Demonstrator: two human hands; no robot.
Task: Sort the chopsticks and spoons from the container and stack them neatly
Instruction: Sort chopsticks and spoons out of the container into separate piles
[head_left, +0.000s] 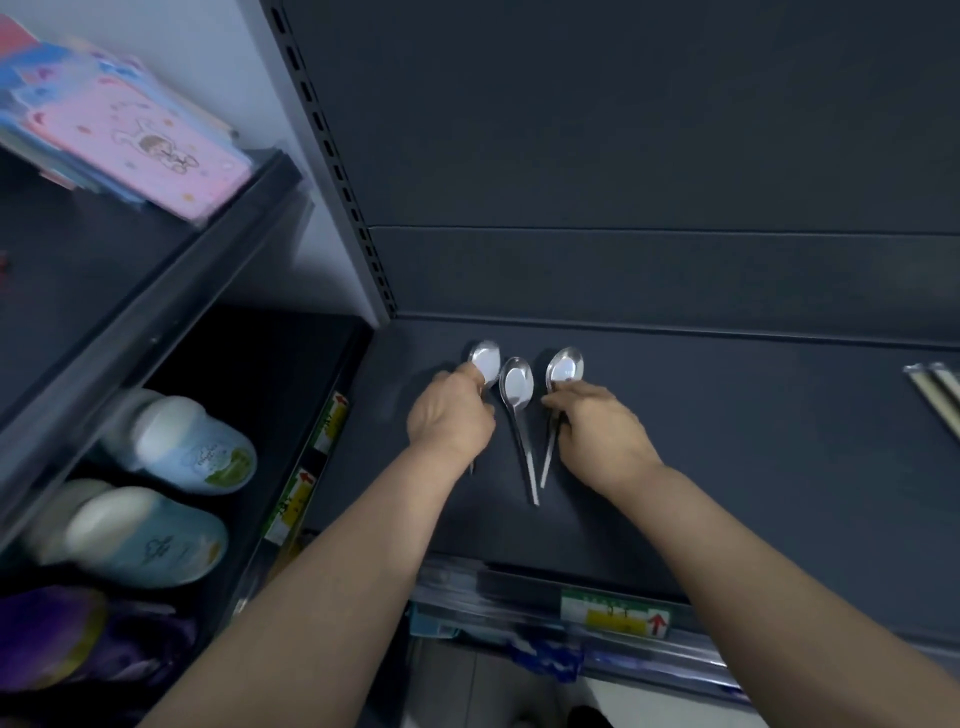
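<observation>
Three steel spoons lie side by side on a dark shelf (727, 441), bowls pointing away from me. My left hand (451, 418) covers the handle of the left spoon (486, 358), fingers pinched at its neck. The middle spoon (517, 389) lies free between my hands. On the right spoon (565, 366) my right hand (597, 426) grips the handle just below the bowl. Pale chopsticks (935, 389) lie at the shelf's right edge, partly cut off. No container is in view.
A slotted metal upright (332, 171) borders the shelf on the left. Left of it, another rack holds pink and blue packets (130, 130) above and light blue slippers (176, 447) below. A price label (615, 613) sits on the shelf's front rail.
</observation>
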